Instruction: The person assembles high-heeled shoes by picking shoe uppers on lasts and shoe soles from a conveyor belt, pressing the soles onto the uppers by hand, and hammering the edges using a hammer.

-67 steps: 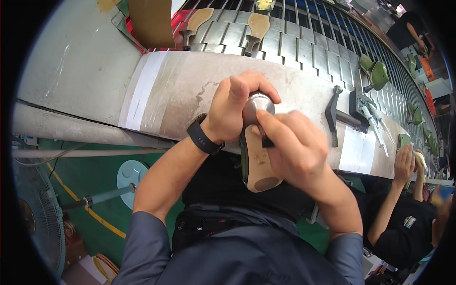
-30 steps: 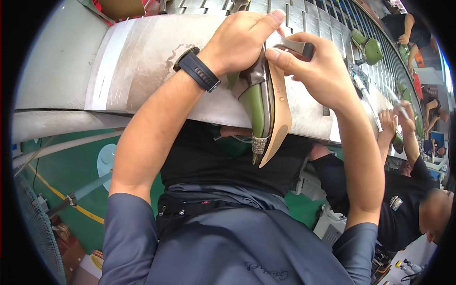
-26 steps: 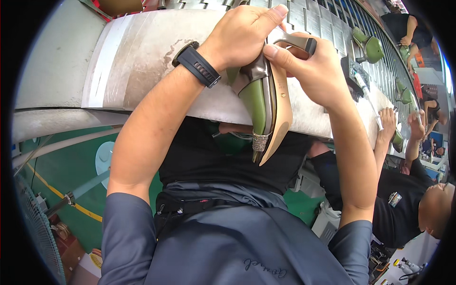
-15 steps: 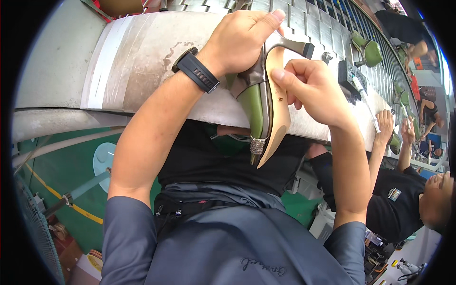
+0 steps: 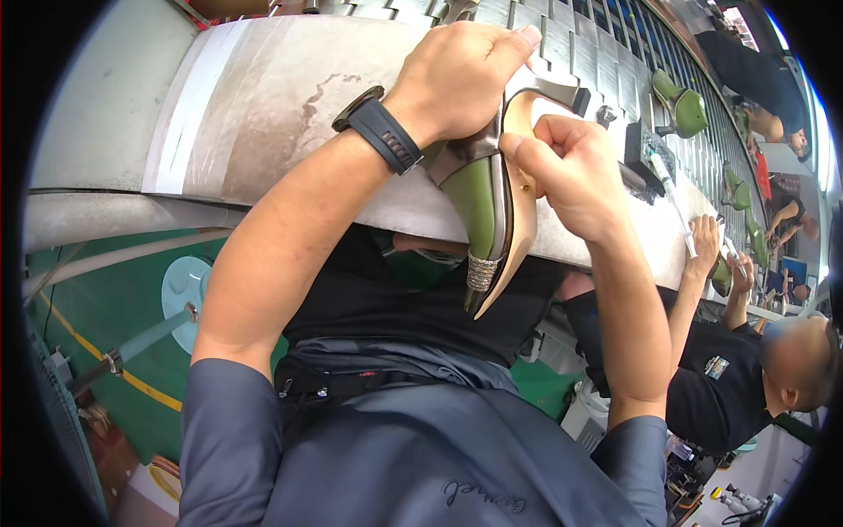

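Observation:
A green high-heeled shoe (image 5: 479, 206) is tilted toe-down over the near bench edge, its tan sole (image 5: 522, 206) turned to the right. A glittering band circles it near the pointed toe, and its grey heel ends in a black tip. My left hand (image 5: 457, 83), with a black watch on the wrist, is wrapped round the back part of the shoe. Against the seam between upper and sole, my right hand (image 5: 571, 167) presses its thumb, the other fingers curled. Anything small inside those fingers is hidden.
The pale worktop (image 5: 281, 105) adjoins a slatted metal conveyor (image 5: 606, 53) carrying another green shoe (image 5: 680, 105). A dark block (image 5: 648, 154) and a syringe (image 5: 669, 184) lie to the right. Beside me a co-worker's hand (image 5: 702, 241) rests near the bench edge.
The shoe and both my hands have shifted slightly to the right in the picture. The sole has turned a little further from view. My hold looks the same; the co-worker's head has turned.

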Demonstrator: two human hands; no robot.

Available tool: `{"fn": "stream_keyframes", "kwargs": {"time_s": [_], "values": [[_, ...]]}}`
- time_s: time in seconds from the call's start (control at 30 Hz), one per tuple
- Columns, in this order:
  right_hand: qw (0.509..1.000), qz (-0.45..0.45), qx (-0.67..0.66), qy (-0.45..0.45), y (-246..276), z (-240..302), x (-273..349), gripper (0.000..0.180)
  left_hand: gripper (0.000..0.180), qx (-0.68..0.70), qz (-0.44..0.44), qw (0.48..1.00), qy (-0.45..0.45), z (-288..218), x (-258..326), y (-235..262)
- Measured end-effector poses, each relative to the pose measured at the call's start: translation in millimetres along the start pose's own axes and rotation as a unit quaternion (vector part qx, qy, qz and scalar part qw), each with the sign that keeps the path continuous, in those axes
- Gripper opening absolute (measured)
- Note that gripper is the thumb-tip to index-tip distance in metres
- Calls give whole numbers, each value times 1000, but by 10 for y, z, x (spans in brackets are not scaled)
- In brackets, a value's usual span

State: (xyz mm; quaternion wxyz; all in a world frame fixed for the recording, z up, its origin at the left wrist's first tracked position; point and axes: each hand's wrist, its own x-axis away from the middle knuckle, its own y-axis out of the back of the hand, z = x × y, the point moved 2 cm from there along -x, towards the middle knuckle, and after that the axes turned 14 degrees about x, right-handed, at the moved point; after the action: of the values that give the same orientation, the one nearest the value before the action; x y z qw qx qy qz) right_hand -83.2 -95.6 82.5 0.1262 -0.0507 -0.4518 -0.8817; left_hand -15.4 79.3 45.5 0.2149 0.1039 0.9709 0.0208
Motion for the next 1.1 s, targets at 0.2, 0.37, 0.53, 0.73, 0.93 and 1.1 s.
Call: {"fn": "stream_keyframes", "kwargs": {"time_s": [0.2, 0.37, 0.53, 0.73, 0.93, 1.1], "values": [[991, -29, -133, -14, -164, -190, -152, 50, 53, 15, 12, 1000, -2, 71, -31, 9], [974, 33, -215, 65, -235, -155, 60, 47, 53, 15, 17, 1000, -3, 67, 22, 55], [962, 91, -251, 58, -171, -64, 309, 59, 52, 20, 14, 1000, 11, 33, 26, 23], [962, 57, -265, 38, -198, -87, 64, 59, 52, -18, 37, 996, 81, -21, 4, 52], [978, -10, -191, 84, -196, -18, 76, 61, 41, 120, -28, 992, -41, 19, 172, 246], [942, -136, 198, 233, 105, -122, 294, 76, 67, 43, -97, 991, -86, -254, 1235, 498]]}}
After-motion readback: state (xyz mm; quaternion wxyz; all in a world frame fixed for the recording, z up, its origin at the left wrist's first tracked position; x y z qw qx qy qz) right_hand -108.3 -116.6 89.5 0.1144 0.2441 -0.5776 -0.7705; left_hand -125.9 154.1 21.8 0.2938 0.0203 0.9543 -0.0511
